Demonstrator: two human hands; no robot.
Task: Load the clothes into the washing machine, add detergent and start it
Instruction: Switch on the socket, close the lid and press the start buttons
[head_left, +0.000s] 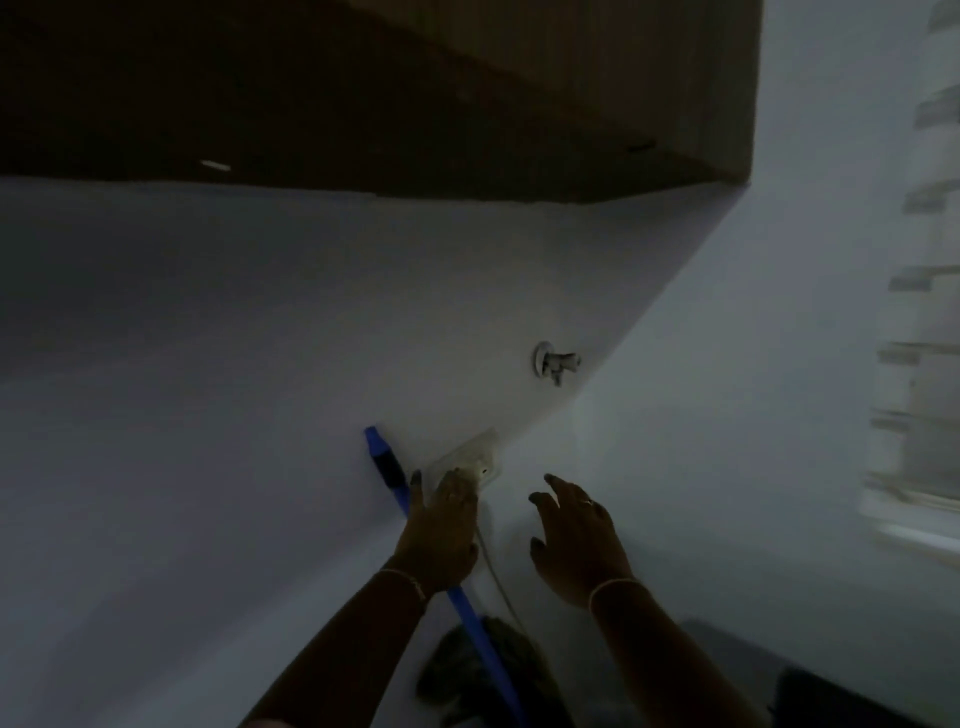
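white socket (475, 460), one, touched by left hand (441, 525); right hand (576, 535) apart; one tap (556, 361)

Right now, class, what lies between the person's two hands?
A pale cable hanging down the bare wall, nearer the left hand than the right hand. The head view shows it.

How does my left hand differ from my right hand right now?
The left hand has its fingertips on the wall socket; the right hand touches nothing. The left hand's fingers lie together, whether they grip anything is unclear; the right hand's are spread and relaxed. The left hand overlaps the blue handle; the right hand is clear of it. Both are raised, backs to the camera.
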